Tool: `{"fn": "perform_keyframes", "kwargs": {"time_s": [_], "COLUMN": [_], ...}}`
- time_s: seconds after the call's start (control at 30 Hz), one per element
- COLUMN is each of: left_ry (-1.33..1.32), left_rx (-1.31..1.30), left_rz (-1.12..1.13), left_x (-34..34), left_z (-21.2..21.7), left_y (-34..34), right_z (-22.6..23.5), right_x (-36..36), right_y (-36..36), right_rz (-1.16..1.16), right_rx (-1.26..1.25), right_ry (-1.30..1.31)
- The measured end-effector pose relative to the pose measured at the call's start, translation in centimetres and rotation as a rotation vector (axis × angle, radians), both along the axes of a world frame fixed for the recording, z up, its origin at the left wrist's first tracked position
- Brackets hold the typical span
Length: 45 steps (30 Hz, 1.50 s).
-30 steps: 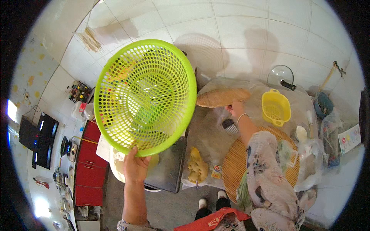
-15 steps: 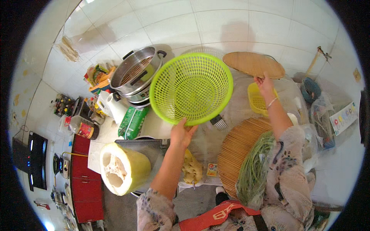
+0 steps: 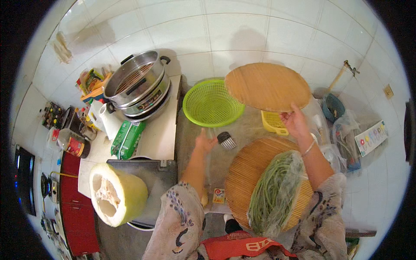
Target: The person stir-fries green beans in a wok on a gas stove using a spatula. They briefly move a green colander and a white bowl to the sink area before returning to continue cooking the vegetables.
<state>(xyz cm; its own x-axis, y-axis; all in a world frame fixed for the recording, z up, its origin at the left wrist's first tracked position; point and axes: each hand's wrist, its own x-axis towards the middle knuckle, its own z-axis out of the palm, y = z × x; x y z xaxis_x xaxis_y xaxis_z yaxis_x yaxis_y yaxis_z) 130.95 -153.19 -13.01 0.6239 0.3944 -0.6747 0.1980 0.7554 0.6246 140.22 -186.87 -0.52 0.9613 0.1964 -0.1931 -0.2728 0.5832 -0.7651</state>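
Note:
My right hand (image 3: 294,123) grips the near edge of a flat, oval-looking wooden board (image 3: 268,86), held up above the far side of the table. The board overlaps the right rim of a lime-green plastic colander (image 3: 212,106), which sits on the table. Just in front of the colander, my left hand (image 3: 205,142) is open, its fingers apart and nothing in them. Beside it lies a crinkle cutter (image 3: 226,141) with a black handle and wavy metal blade. Partly below the board and my right hand is a yellow plastic basket (image 3: 274,123).
Bagged long green beans (image 3: 274,190) lie on a round slatted bamboo mat (image 3: 237,173) at the near right. To the left stand a cut winter melon (image 3: 119,194), a green package (image 3: 128,139) and a steel steamer (image 3: 138,84). A small card (image 3: 219,195) lies near the front edge.
The lime-green colander has gone from my raised left hand down onto the table, and that hand has let go. My right hand has lifted the wooden board and brought it left and nearer.

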Motion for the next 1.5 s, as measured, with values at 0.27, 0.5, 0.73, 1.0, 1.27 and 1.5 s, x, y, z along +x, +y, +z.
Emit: {"fn": "perform_keyframes", "kwargs": {"time_s": [0.27, 0.5, 0.73, 1.0, 1.27, 1.5], "left_ry": [-0.106, -0.003, 0.078, 0.035, -0.072, -0.200], "left_rx": [0.146, 0.266, 0.224, 0.049, -0.186, -0.236], "left_rz": [-0.108, -0.172, -0.534, -0.544, -0.307, -0.317], "left_x": [-18.1, -27.2, -27.0, -23.5, -23.7, -24.5], "left_z": [2.6, 0.6, -2.2, -2.3, -3.5, -3.5], "left_y": [-4.5, -2.4, -6.1, -10.8, -11.6, -11.9], "right_z": [-8.8, -13.8, -3.6, -15.0, -20.2, -17.1], "right_x": [1.9, 0.6, -1.5, -20.3, -29.0, -28.3], "right_y": [15.3, 24.0, 8.9, -30.2, -23.1, -22.1], "right_rz": [0.095, 0.281, 0.323, -0.323, -0.502, -0.670], "right_rx": [0.057, -0.011, -0.241, -1.739, -0.369, -0.510], "right_ry": [0.152, 0.283, -0.085, -0.120, 0.504, 0.487]}}
